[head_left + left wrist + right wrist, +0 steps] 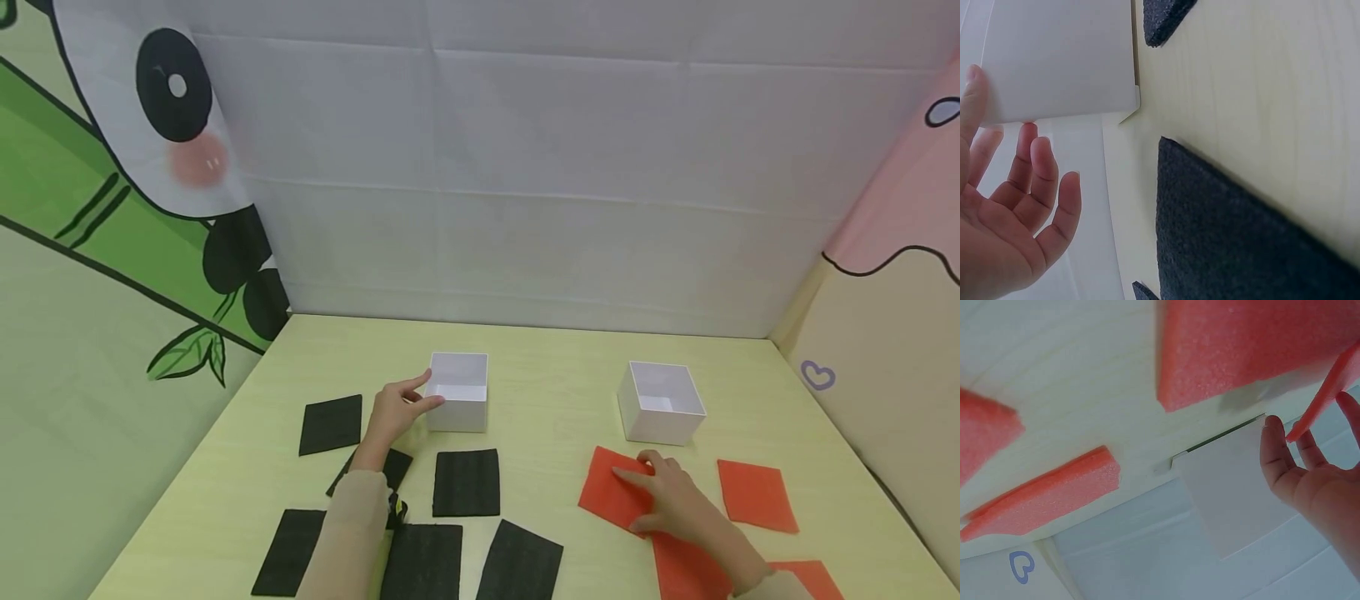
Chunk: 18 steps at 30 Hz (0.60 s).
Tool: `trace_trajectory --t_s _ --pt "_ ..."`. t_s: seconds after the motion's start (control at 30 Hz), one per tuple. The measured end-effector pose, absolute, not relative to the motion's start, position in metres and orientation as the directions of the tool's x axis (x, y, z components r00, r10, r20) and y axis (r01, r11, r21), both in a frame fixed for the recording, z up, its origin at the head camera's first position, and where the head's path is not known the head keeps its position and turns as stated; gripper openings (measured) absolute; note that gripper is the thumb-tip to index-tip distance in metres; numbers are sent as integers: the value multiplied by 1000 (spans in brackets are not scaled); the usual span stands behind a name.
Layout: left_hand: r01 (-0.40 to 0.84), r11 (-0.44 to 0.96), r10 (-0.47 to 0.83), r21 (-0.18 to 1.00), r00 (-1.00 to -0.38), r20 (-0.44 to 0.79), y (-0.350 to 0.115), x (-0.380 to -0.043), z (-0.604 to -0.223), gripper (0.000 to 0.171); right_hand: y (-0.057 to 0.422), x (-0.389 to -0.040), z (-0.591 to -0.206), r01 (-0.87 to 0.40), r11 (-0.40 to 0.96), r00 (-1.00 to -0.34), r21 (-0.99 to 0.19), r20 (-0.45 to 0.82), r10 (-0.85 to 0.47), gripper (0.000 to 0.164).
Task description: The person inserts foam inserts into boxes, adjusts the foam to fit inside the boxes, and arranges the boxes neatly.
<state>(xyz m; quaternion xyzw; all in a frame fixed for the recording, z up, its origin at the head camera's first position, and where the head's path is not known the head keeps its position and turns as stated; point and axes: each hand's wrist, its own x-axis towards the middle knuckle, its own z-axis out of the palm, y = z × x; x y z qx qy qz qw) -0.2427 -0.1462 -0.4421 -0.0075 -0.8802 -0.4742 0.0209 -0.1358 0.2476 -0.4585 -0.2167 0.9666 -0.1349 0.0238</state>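
Note:
My left hand (395, 412) is at the left front corner of the open white box (457, 417), thumb on the front wall and fingers along the left side. The left wrist view shows the thumb against the box wall (1060, 62), two fingers curled away from it. A red foam square (609, 487) is pinched between the thumb and fingers of my right hand (675, 504), in front of the right white box (656, 425). In the right wrist view this square (1322, 400) tilts up on edge, partly outside the picture.
Several black foam squares (467, 483) lie around and under my left arm. More red foam squares (757, 495) lie right of and below my right hand. A white cloth wall (525, 250) stands behind the table (555, 375), with printed cloth at both sides.

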Motion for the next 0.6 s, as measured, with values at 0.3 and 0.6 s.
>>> trace_trajectory --t_s 0.3,0.6 --pt "36 549 -8 835 -999 48 -147 -243 -444 66 241 -132 -457 -337 822 -932 -459 38 -361 62" --pt "37 551 -9 834 -999 51 -146 -243 -443 66 238 -132 -454 -188 747 -974 -638 21 -227 55"
